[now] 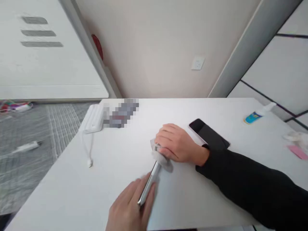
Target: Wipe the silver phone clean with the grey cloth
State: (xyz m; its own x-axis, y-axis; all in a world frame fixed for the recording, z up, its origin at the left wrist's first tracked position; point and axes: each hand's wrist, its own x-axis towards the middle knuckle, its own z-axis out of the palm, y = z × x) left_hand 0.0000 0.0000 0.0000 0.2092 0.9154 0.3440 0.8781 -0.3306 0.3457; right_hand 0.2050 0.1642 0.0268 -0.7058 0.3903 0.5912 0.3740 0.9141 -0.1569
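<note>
1. Left hand: thumb and fingers closed in a narrow pinch on a slim slab, likely a phone, seen edge-on; no slack gap visible.
2. Right hand, black sleeve: fingers together, curled over a small white piece with a see-through part at its far side; thumb along it. Underside of grip hidden; exact object unclear.
3. Location: slab and white piece meet mid-table, above the near half of the white table. Look to be touching; can't confirm a joint.
4. Doing it well (judgement): left hand firm and steady on the slab's sides, right hand working lightly, both lined up along the slab; uneven pressure could twist it or make the white piece slip.
5. Containers: blue-and-white tube, lying far right; contents not visible. White cabinet, slotted front, inside not visible.
6. Others: dark-screened phone lying flat beside the right wrist; white block far left, short cable near it; pink item at right edge.
</note>
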